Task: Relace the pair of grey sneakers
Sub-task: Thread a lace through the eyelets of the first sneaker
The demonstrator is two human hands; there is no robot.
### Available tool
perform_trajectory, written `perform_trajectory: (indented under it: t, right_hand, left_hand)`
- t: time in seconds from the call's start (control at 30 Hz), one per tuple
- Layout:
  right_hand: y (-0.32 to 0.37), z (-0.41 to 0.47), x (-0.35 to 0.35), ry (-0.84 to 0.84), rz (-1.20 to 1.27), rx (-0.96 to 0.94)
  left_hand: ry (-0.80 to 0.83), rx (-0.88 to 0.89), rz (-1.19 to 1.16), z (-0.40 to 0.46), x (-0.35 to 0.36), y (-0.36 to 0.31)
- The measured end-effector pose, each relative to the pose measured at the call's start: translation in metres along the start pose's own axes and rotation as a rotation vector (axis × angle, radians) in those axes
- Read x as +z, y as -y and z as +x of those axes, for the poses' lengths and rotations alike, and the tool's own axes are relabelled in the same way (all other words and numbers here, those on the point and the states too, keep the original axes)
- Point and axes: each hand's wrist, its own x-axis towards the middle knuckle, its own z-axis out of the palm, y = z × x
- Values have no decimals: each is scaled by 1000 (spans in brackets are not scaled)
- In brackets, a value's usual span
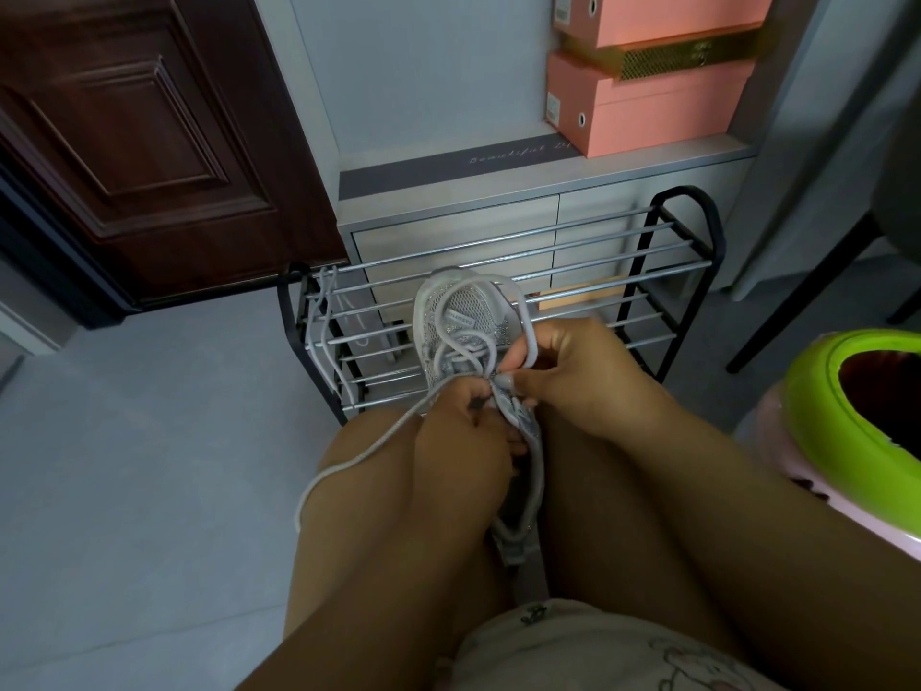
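A person is sitting with bare knees drawn together over a pale grey tiled floor (139, 441), a light printed garment (598, 650) lying nearest in the lap. A grey sneaker (466, 331) is resting between the knees, its heel toward the body and its mesh toe pointing away toward the rack. The left hand (463, 441) is curling its fingers around the sneaker's upper near the eyelets, with a dark lace tip showing at its fingertips. The right hand (568, 371) is pinching a loop of the white shoelace (523, 316) between thumb and fingertips, just beside the eyelets; the two hands are almost touching. A loose length of that lace is trailing down over the left knee. To the right, a green-rimmed bin (817, 431) is standing near the thigh. Just beyond the sneaker, a black-framed shoe rack (663, 271) with metal bars is standing against a grey cabinet (448, 226), and a second lace (324, 336) is hanging over the rack's left end. Farther back, pink shoeboxes (658, 107) are sitting stacked on the cabinet shelf, and a dark brown wooden door (134, 142) is filling the left side.
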Motion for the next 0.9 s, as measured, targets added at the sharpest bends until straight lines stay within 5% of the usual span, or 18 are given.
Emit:
perform_trajectory:
  t: [0.23, 0.5, 0.57, 0.7, 0.8, 0.9]
  right_hand:
    - [5, -7, -9, 286, 17, -36]
    - [-1, -1, -12, 242, -124, -8]
    - [-5, 1, -15, 195, -97, 33]
    - [-8, 4, -17, 181, -65, 54]
    - [-8, 5, -16, 211, -39, 58]
    - [-7, 3, -15, 226, -25, 53]
  left_hand:
    - [74, 15, 181, 4, -9, -8]
    - [401, -96, -144, -10, -38, -23]
    - [580, -4, -180, -12, -52, -23]
    - [1196, 258, -159, -17, -84, -37]
    - [928, 396, 400, -18, -96, -38]
    - [375, 400, 717, -13, -82, -29]
